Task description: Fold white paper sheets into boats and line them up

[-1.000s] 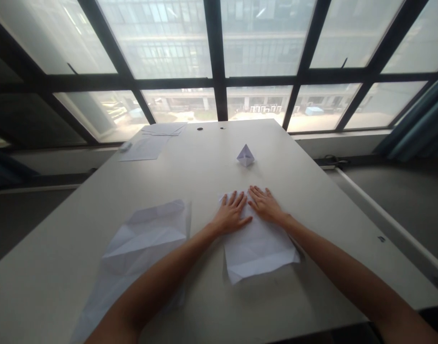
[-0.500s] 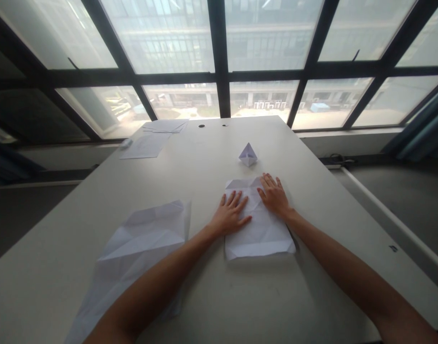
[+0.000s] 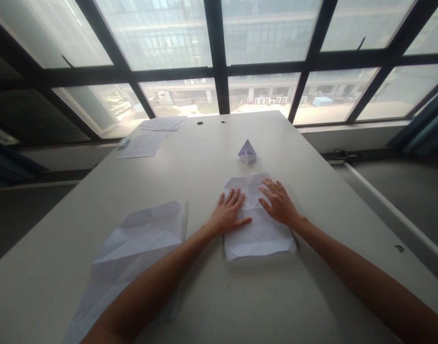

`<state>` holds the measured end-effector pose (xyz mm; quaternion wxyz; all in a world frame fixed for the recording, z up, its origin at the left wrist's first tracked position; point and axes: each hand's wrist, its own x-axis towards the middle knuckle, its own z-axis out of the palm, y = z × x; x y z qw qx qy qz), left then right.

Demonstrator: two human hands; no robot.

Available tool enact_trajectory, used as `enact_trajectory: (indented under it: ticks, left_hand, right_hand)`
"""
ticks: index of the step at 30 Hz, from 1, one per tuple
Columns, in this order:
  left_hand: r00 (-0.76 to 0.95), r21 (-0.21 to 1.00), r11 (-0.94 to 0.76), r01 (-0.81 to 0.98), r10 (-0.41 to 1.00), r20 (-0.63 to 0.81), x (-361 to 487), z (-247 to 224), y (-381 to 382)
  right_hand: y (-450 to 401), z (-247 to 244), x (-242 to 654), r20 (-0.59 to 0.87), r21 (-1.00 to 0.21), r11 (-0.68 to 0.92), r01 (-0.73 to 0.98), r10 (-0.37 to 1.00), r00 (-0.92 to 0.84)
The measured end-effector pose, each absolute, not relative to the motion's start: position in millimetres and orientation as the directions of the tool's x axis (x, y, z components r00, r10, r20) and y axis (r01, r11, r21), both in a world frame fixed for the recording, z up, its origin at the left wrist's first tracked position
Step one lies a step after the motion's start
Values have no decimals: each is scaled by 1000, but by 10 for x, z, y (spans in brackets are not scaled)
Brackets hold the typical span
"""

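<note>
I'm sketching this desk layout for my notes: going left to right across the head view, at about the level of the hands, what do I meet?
creased paper sheet → left hand → right hand → blue-grey curtain

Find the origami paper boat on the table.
In the head view, the origami paper boat sits on the table just beyond the creased paper sheet under the right hand.

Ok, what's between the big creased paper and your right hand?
In the head view, my left hand lies there, resting on the edge of a folded white paper sheet.
</note>
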<state>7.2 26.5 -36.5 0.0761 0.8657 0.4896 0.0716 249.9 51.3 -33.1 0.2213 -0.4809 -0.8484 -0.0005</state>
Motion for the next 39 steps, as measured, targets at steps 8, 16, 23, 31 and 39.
enact_trajectory:
  ticks: [8,16,23,31,39]
  left_hand:
    - [398,385,-427,818,904,158,42,-350,355]
    - [192,718,-348,603,937,292,9,-343,418]
    - [-208,857,-272,437,897,390,120,-190,333]
    - [-246,901,-215,376,915,321,79,-264,444]
    - [370,370,-499,784,854,367,183,-287,240]
  right_hand:
    - [493,-472,2748,317,-448,583,678,813,-489]
    - [464,-348,2744,400,-794,410,448,908,-123]
    - [357,-251,2600,193,-981,189,43,975,108]
    - [375,-316,2561,206,-965,164,206,957,204]
    - [307,-421,2518,257,-754,157,638,964,66]
